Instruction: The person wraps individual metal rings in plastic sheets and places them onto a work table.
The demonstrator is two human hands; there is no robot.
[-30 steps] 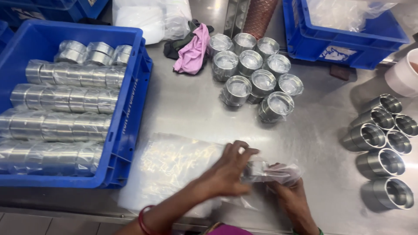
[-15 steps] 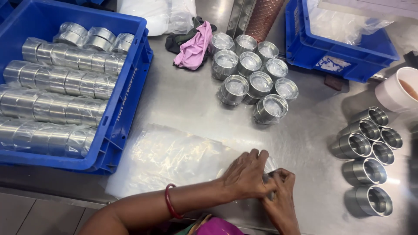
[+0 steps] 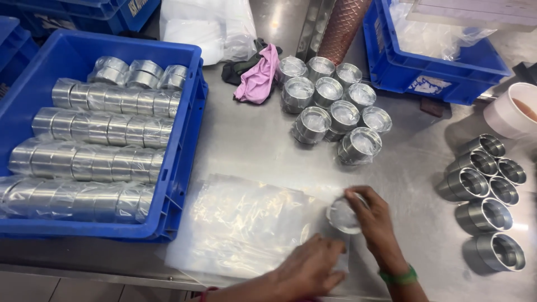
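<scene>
The left hand (image 3: pixel 307 271) lies palm-down at the near edge of the stainless-steel worktop (image 3: pixel 251 145), fingers spread and pressed flat on the stack of clear plastic bags (image 3: pixel 246 226); it grips nothing. The right hand (image 3: pixel 373 221), with a green band at the wrist, sits just beside it; its fingers are closed around the bagged short metal ring (image 3: pixel 343 215), which is held tilted at the right edge of the bag stack, just above the worktop. The clear film covers the ring's open face.

To the right, a group of bare machined metal sleeves (image 3: pixel 485 193) lies on the worktop in two rough rows, open ends facing the camera, well apart from the hands.

To the left, a large blue plastic crate (image 3: pixel 187 168) stands at the worktop's near left. It holds wrapped metal rings (image 3: pixel 95 145) laid side by side in rows, with three more wrapped rings at the crate's far end.

Further back, at the centre, a cluster of individually bagged metal rings (image 3: pixel 333 114) stands touching one another. Just beside it on the left lies a crumpled pink cloth (image 3: pixel 258 75) on a dark cloth. A white cup (image 3: pixel 506 114) stands at the right edge.

At the far end are a second blue plastic crate (image 3: pixel 430 70) containing clear plastic, a copper-coloured knurled cylinder (image 3: pixel 345 25), and a pile of white plastic bags (image 3: pixel 207 25).
</scene>
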